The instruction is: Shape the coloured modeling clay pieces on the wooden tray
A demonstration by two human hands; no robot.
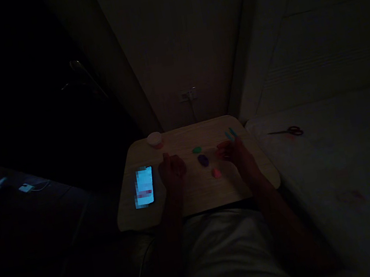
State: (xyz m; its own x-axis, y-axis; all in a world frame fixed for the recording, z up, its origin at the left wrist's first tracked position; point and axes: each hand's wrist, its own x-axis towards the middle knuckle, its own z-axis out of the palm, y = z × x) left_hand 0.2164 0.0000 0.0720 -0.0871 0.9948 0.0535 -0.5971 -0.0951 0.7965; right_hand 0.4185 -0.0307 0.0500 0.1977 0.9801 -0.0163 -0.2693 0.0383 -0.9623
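Head view:

1. My left hand (174, 168) is above the left-centre of the small wooden table (194, 198), its fingers curled inward; it is too dark to tell whether they pinch anything
2. My right hand (232, 150) is over the right part of the table, its fingers bent and pointing toward the middle; I cannot tell whether the fingertips press together or hold something
3. Between my hands lie three small coloured pieces: the green piece (197, 149) is farthest from me, the purple piece (203, 160) is just nearer, and the pink piece (216, 173) is nearest to me, a little to the right
4. Two slim turquoise items (232, 132) lie near the far right corner, just beyond my right hand; their exact shape is unclear
5. A small round tub (155, 140), pale on top and reddish below, stands near the table's far left corner
6. A phone (144, 187) with a lit screen, partly pixelated, lies to the left of my left hand, well apart from the coloured pieces
7. To the right of the table, scissors (289, 131) rest on a pale surface (329, 162)
8. Beyond the table, a wall socket (188, 95) has a cord hanging down from it
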